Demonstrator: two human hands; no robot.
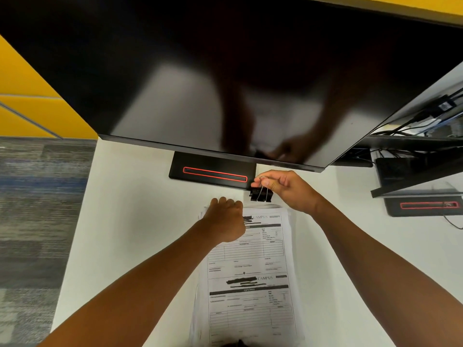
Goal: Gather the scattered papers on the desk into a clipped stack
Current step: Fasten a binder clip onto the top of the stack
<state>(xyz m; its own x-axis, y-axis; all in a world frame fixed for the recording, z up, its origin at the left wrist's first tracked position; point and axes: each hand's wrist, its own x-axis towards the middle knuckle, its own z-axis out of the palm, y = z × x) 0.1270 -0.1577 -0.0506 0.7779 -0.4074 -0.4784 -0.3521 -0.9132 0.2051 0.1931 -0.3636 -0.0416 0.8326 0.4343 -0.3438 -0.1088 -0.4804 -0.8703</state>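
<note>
The papers (253,271) lay gathered in one pile on the white surface (120,221), running lengthwise away from the person, their edges only roughly squared, so thin white margins fanned out along the left side and far end. The left hand (225,219) rested curled on the pile's far left corner, apparently pinning the sheets so they would not slide; whether its fingers hooked the edge could not be told. The right hand (283,187) pinched the wire handles of a black binder clip (261,194) between thumb and fingertips, holding it just beyond the pile's far edge, probably lined up to bite there. The sheets were thin, matte printed forms; the clip was glossy folded metal with slim silver loops. Beyond stood a dark, reflective monitor (225,71) on a flat black base (213,171) outlined in red.
</note>
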